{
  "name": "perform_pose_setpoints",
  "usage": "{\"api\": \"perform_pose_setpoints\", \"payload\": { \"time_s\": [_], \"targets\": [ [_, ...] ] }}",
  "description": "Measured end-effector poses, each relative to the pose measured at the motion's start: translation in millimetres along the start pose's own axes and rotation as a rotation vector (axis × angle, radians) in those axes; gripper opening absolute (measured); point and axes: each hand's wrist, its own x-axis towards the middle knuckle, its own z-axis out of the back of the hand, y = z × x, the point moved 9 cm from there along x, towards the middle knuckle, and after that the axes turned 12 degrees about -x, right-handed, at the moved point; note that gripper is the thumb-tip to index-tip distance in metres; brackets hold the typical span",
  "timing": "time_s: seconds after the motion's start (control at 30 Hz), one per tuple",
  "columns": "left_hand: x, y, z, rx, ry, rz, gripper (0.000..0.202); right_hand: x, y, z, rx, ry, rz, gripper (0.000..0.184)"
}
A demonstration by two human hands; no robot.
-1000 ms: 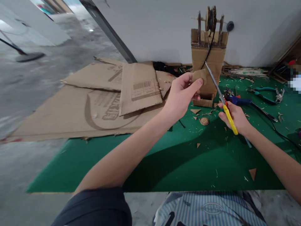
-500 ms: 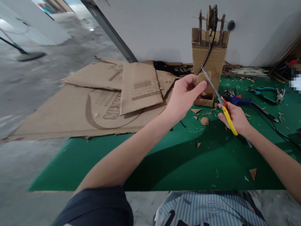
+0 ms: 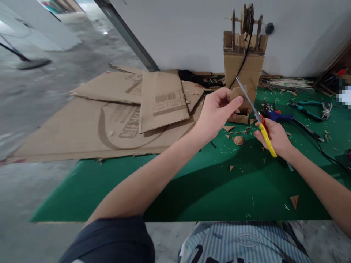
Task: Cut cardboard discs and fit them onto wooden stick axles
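Between the thumb and fingers of my left hand (image 3: pixel 216 109) is a small cardboard piece (image 3: pixel 236 92) with a rounded edge. My right hand (image 3: pixel 275 138) is closed around the handles of a pair of scissors (image 3: pixel 267 140), one yellow and one red. Their blades point up and left and cross the right side of the cardboard piece. Behind both hands stands an upright cardboard tower (image 3: pixel 244 67) with a spool (image 3: pixel 247 19) on an axle at its top and a black cord hanging down. A small round cardboard disc (image 3: pixel 238 140) lies on the table below my left hand.
Large flattened cardboard sheets (image 3: pixel 68 128) cover the left of the green table (image 3: pixel 115 190). To the right lie a blue glue gun (image 3: pixel 278 116) and teal-handled pliers (image 3: pixel 309 109). Cardboard scraps (image 3: pixel 294 201) are scattered about. Thin sticks (image 3: pixel 287 83) lie along the wall.
The cardboard piece has turned slightly in my left hand, and its left edge now looks rounder. The scissors have hardly moved.
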Motion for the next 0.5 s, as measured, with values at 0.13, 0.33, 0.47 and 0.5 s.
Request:
{"api": "perform_pose_setpoints", "payload": {
  "time_s": [0.13,0.33,0.47,0.5],
  "targets": [
    [-0.5,2.6,-2.0,-0.037,0.0,0.024,0.032,-1.0,1.3,6.6,-0.12,-0.046,-0.017,0.047],
    [-0.3,3.3,-2.6,-0.019,-0.007,0.025,0.032,2.0,4.1,11.5,-0.221,-0.053,0.013,0.05],
    [1.2,1.5,-0.3,0.008,0.003,0.012,0.03,6.0,1.7,8.4,-0.293,-0.078,0.034,0.053],
    [1.6,0.9,0.3,0.017,0.004,0.01,0.031,6.7,0.7,7.4,-0.305,-0.088,0.037,0.053]
  ]
}}
